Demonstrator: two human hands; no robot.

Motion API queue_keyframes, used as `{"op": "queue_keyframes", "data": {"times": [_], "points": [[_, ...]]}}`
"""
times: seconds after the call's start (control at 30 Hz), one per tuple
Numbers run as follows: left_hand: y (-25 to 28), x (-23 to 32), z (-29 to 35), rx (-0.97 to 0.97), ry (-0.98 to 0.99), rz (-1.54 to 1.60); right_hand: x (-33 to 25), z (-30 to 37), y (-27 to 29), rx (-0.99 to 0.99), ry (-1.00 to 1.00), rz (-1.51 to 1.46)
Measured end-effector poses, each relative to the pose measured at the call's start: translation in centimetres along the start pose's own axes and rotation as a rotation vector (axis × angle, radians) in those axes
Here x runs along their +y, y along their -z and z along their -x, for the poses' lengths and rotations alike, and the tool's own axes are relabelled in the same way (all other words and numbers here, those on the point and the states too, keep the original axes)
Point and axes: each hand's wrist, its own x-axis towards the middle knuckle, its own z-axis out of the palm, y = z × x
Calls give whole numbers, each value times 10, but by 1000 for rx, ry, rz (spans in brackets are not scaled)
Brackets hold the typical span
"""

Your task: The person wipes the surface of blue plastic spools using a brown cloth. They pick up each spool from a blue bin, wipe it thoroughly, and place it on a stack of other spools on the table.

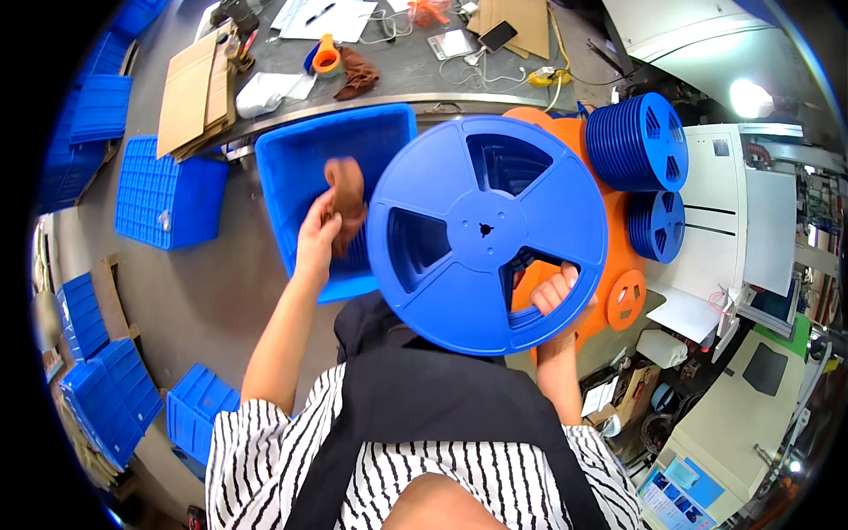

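A large blue plastic reel (pixel 534 221) with three wide openings faces up in front of my chest. My right hand (pixel 556 293) grips its lower right rim, with the fingers passing through an opening. More blue layers show through the openings, but I cannot tell how many reels are stacked. Left of the reel, my left hand (pixel 318 231) pinches a crumpled brown cloth (pixel 347 190), slightly blurred. The cloth is held over an open blue bin (pixel 340 137), apart from the reel. The reel hides the bin's right side.
Behind stands a grey workbench (pixel 397 71) with an orange tape roll (pixel 326 60), another brown cloth (pixel 358 74), a phone (pixel 497 36) and cables. Stacked blue reels (pixel 632 146) and orange parts (pixel 609 230) are at right. Blue crates (pixel 172 190) stand left, beside cardboard sheets (pixel 196 93).
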Motion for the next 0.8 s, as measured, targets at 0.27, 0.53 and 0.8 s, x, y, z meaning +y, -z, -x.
{"op": "queue_keyframes", "data": {"times": [0.27, 0.53, 0.8], "points": [[3, 84, 38, -124, -708, -723, 88, 4, -24, -310, -174, -6], [-15, 54, 76, -613, -943, -813, 123, 17, -44, -42, -114, 85], [-11, 56, 82, -684, -953, -700, 133, 17, -57, 54, -118, 150]]}}
